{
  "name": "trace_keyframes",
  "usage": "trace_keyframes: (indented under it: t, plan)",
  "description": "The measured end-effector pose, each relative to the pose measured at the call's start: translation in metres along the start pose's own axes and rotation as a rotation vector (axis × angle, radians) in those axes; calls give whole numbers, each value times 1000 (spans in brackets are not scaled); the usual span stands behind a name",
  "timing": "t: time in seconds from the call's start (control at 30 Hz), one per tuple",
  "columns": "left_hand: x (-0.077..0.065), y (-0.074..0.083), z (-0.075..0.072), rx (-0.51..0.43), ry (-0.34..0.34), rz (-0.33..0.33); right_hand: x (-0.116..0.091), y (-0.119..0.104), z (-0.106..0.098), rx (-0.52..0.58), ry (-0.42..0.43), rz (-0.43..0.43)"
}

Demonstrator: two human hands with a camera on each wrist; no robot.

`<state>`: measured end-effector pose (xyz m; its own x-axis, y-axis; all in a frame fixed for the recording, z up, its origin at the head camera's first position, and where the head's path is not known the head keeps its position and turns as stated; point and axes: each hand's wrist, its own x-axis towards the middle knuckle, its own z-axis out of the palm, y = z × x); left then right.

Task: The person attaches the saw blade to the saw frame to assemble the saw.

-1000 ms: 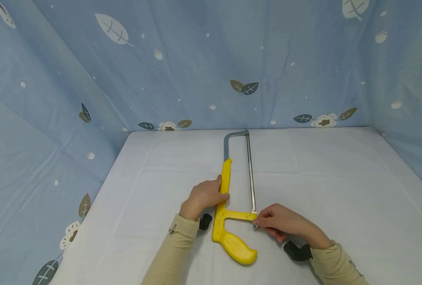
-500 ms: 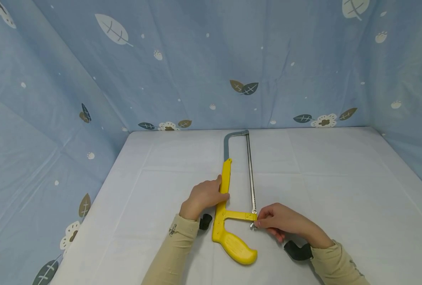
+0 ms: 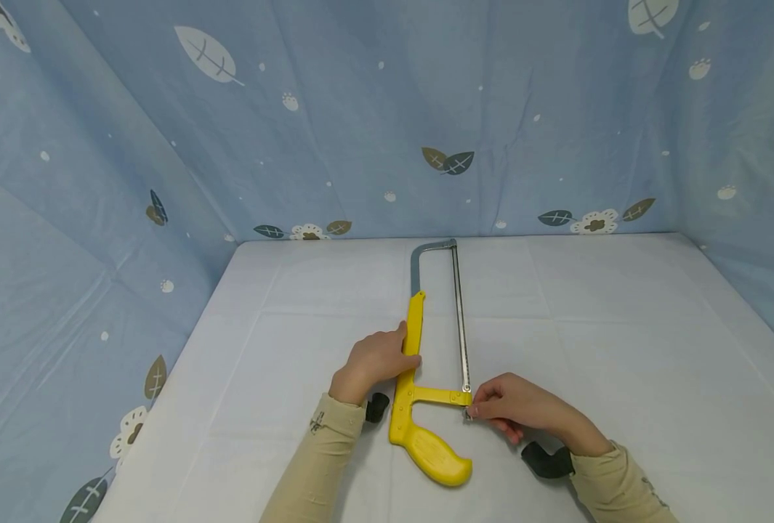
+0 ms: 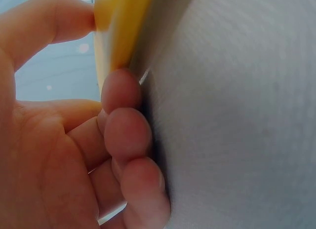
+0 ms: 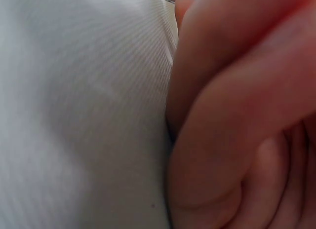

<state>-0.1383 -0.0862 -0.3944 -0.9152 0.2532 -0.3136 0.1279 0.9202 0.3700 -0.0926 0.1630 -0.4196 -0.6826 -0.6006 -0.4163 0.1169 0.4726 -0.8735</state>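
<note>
Dark print on L sleeve, too small to read. Yellow saw lies flat approx. mid-surface, handle nearest the person, blade on R side. L hand grips the saw's yellow frame; R hand pinches small metal nut by blade's near end, fingertips partly hiding it. Blk pieces at both wrists; blue curtain w/ leaves, flowers & paw prints behind.

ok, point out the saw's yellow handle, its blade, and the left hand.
yellow handle (image 3: 437,455): head view, middle of the grip
blade (image 3: 461,319): head view, about midway along its length
left hand (image 3: 375,358): head view, back of the hand
</note>
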Motion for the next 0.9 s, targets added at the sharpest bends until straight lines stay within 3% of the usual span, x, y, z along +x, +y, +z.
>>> trace_keyframes:
  t: [0.9]
  plan:
    - [-1, 0, 0, -3, -3, 4, -1, -1, 1, -6, 0, -3]
